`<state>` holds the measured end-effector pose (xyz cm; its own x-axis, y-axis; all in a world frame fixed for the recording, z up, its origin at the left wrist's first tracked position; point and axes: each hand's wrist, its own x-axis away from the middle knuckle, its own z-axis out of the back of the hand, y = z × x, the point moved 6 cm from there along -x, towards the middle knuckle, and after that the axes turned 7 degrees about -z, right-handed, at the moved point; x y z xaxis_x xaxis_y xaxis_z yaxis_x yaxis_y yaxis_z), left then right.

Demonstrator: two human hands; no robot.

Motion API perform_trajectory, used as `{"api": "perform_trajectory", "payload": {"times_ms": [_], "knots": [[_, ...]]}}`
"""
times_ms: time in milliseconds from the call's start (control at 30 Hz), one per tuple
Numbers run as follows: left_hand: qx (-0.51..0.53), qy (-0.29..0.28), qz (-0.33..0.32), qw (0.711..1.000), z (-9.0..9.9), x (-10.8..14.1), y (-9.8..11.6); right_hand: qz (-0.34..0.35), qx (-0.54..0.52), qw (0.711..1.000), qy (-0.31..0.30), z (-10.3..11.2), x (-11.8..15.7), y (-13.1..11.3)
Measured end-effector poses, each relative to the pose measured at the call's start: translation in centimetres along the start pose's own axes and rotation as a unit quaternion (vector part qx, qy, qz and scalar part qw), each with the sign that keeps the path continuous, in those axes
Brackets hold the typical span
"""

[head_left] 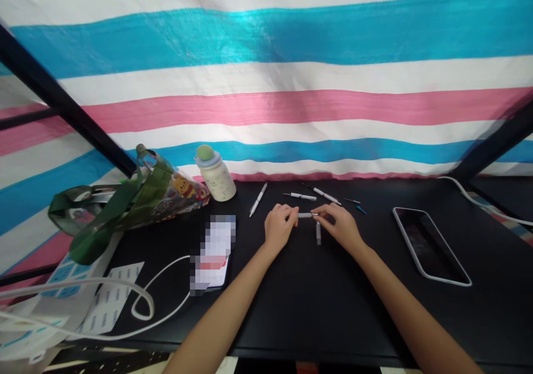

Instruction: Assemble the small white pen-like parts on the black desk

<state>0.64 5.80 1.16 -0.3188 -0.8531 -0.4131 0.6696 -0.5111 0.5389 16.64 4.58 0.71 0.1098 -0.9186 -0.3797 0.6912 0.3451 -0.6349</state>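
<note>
Above the black table my left hand (pixel 280 225) pinches one end of a white pen barrel (pixel 306 215). The fingertips of my right hand (pixel 338 222) are closed on the other end, where a small metallic part shows. Just below the right fingers lies a short grey-white pen piece (pixel 318 233). Beyond the hands rest a white pen (pixel 259 200), another white pen (pixel 303 196) pointing sideways, and a third pen (pixel 327 195) lying at a slant. A thin dark part (pixel 352 200) and a small blue piece (pixel 361 210) are to the right of them.
A lit phone (pixel 214 254) with a white cable (pixel 166 321) lies left, a dark-screened phone (pixel 433 246) right. Behind stand a cream bottle (pixel 217 178) and a green bag (pixel 160 196). Printed sheets (pixel 114 302) lie left on the black table (pixel 291 318). A striped sheet (pixel 291 107) hangs behind.
</note>
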Motion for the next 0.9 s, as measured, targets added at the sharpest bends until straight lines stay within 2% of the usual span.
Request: {"api": "perform_trajectory", "payload": {"times_ms": [433,700,900], "knots": [[0.003,0.005,-0.025,1.000,0.00,-0.01,0.35,-0.028,0.031,0.996,-0.078,-0.96,0.06,0.23],[-0.009,0.007,-0.024,1.000,0.22,-0.01,0.43,-0.022,-0.007,0.999,-0.026,-0.39,0.08,0.00],[-0.007,-0.002,-0.029,1.000,0.08,-0.05,0.53,0.000,0.012,1.000,-0.027,-0.28,-0.02,-0.16]]}}
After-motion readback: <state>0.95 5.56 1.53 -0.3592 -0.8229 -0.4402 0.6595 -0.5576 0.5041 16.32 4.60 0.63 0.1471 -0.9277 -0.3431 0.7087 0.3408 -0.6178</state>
